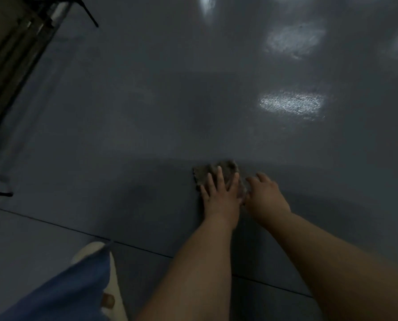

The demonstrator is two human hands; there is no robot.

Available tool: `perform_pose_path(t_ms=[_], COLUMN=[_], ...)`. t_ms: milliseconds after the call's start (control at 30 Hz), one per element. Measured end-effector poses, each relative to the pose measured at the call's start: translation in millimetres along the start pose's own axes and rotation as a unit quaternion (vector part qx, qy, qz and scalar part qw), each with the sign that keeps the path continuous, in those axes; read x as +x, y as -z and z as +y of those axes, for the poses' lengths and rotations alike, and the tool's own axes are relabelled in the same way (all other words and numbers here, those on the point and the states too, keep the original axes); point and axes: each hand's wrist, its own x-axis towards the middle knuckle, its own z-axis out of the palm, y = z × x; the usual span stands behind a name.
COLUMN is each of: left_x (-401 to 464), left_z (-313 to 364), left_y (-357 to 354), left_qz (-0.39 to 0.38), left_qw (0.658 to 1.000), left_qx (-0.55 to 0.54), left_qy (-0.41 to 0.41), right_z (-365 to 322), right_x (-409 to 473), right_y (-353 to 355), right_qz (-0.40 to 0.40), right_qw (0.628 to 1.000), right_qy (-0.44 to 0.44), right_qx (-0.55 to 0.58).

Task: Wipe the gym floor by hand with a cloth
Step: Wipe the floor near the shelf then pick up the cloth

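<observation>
Fingers (219, 176) of left hand (221, 195) spread flat, pressing cloth (225, 169) to floor (147, 112); right hand (266, 195) loosely curled beside, grip unclear. Risk: cloth bunching ahead of fingers, leaving streaks.

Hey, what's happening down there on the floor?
A person is crouched low, wiping the dark grey floor by hand. The left hand lies flat with fingers spread on a small brownish cloth, pressing it to the floor. The right hand sits right beside it at the cloth's edge, fingers loosely bent; whether it grips the cloth is unclear. A blue trouser leg and light shoe show at lower left.
</observation>
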Motion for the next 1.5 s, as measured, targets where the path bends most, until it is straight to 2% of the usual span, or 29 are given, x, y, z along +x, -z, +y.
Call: perform_pose_path(t_ms=[200, 367, 433, 533, 667, 767, 867, 967, 1033, 1133, 1200, 1300, 1500], left_x=[28.4, 54.6, 67.7, 86.6, 81.6, 70.6, 70.0, 70.2, 80.4, 102.6, 117.6, 132.4, 107.7], left_z=[-4.2, -26.8, -42.5, -85.5, -166.9, -189.8, -160.6, -126.6, -123.9, -136.4, -149.3, -176.4, -238.6], left_y=[-14.7, 8.5, 23.2, 43.0, 50.3, 43.9, 35.2, 31.8, 40.1, 59.4, 73.5, 87.0, 67.0], left_qz=[0.007, 0.029, 0.036, 0.052, 0.06, 0.074, 0.095, 0.091, 0.071, 0.051, 0.049, 0.068, 0.129], left_qw=[0.999, 0.994, 0.995, 0.998, 0.979, 0.967, 0.979, 0.995, 0.994, 0.989, 0.994, 0.997, 0.964], left_qx=[0.027, 0.065, 0.06, 0.019, -0.064, -0.081, -0.046, 0.026, 0.069, 0.111, 0.084, 0.016, -0.081], left_qy=[-0.038, -0.082, -0.073, 0.009, 0.185, 0.232, 0.173, 0.02, -0.049, -0.078, -0.051, 0.034, 0.22], right_z=[9.0, 1.2, -2.4, -7.1, -14.0, -24.7, -36.6, -47.6, -53.8, -62.3, -66.4, -67.8, -68.9], right_x=[23.2, 25.4, 27.1, 30.2, 35.3, 38.2, 42.5, 47.3, 51.5, 58.1, 60.6, 61.1, 59.0], right_y=[-18.1, -24.5, -31.2, -37.0, -40.2, -41.7, -43.0, -44.6, -46.0, -48.8, -50.7, -52.9, -55.2], right_qz=[0.007, 0.027, 0.021, 0.009, 0.027, 0.047, 0.055, 0.048, 0.044, 0.042, 0.041, 0.045, 0.056], right_qw=[1.0, 0.998, 0.997, 0.995, 0.994, 0.994, 0.995, 0.996, 0.996, 0.995, 0.995, 0.995, 0.994], right_qy=[-0.023, -0.013, -0.032, -0.049, -0.065, -0.063, -0.054, -0.054, -0.054, -0.058, -0.066, -0.074, -0.084], right_qx=[-0.008, -0.056, -0.067, -0.082, -0.08, -0.073, -0.064, -0.056, -0.059, -0.065, -0.06, -0.055, -0.049])
